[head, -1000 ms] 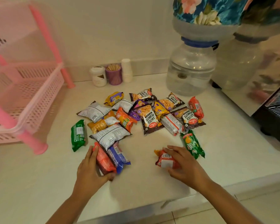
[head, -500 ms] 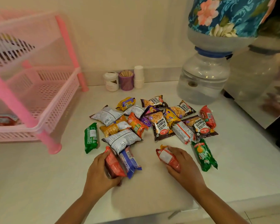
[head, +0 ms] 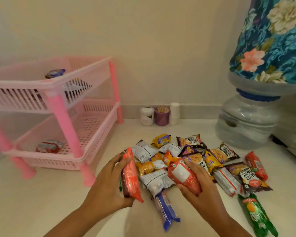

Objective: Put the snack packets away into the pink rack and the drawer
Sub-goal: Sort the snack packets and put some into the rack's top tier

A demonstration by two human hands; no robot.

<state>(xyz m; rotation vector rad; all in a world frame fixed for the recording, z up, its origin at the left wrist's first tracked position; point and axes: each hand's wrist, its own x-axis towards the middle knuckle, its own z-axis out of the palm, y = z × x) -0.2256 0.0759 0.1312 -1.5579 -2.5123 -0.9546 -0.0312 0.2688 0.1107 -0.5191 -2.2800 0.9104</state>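
Note:
My left hand (head: 108, 187) grips a long red biscuit packet (head: 131, 175), lifted off the counter. My right hand (head: 203, 187) holds a second red packet (head: 184, 177) with a white label, also raised. Behind both lies a pile of snack packets (head: 195, 156) on the white counter: salted peanuts, white, yellow and orange ones. A blue packet (head: 166, 211) lies between my wrists and a green packet (head: 256, 218) at the right. The pink rack (head: 65, 117) stands at the left, with one packet (head: 50, 146) on its lower shelf and packets (head: 55, 73) on the upper shelf. No drawer is visible.
Three small containers (head: 161, 116) stand against the back wall. A large water jar on a dispenser (head: 248, 120) with a floral cover (head: 272, 43) fills the right side. A dark appliance edge shows at the far right.
Both hands have lifted their red packets off the counter and brought them up over the pile. The view has swung left and up, bringing the whole pink rack into sight.

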